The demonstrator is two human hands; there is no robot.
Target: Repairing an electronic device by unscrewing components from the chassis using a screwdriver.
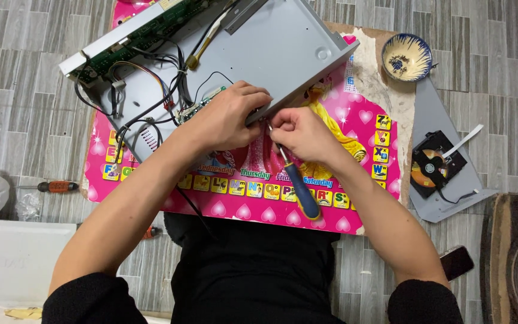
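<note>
Seated on a tiled floor, a person's left hand (226, 117) clamps fingers on the near edge of an opened grey metal chassis (271, 48), at twelve o'clock, while the right hand (304, 135) pinches a blue-handled screwdriver (298, 186) against it.

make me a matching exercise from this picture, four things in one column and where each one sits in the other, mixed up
Things:
1. blue-handled screwdriver
2. patterned bowl
3. orange-handled screwdriver
4. disc drive unit

Places:
A. on the floor tiles, left of the pink mat
B. on a grey panel, right of the mat
C. in the right hand, by the metal chassis edge
D. at the mat's far right corner

Pairs: 1-C, 2-D, 3-A, 4-B
</note>
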